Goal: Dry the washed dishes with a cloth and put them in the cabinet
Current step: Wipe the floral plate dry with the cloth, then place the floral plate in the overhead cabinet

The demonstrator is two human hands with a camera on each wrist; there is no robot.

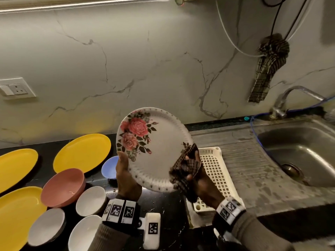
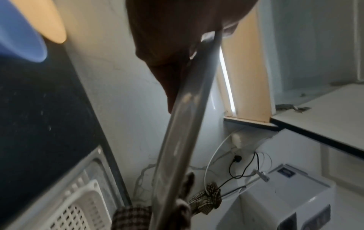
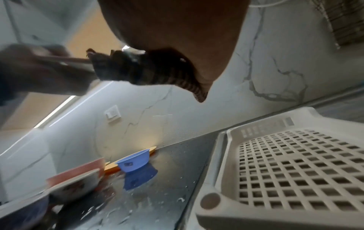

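- The floral plate is held up on edge in the air above the worktop, its rose-printed face towards the head camera, just left of the white perforated drying tray
- The left hand grips the plate's lower left rim, thumb on the face; the right hand grasps a dark checked cloth and presses it round the lower right rim
- The plate looks thin, stiff and light, probably melamine; if damp it would be slippery, so a rim pinch with the thumb in front and the fingers behind seems the safest hold
- The cloth is soft and bunches, so it can wrap both faces of the edge at once
- Only the head view shows the plate's pattern and the other dishes: yellow plates, a pink bowl, white bowls
- The left wrist view shows the plate edge-on, a narrow band, with another checked cloth hanging on the far wall
- The right wrist view shows water drops on the worktop and the blue bowl
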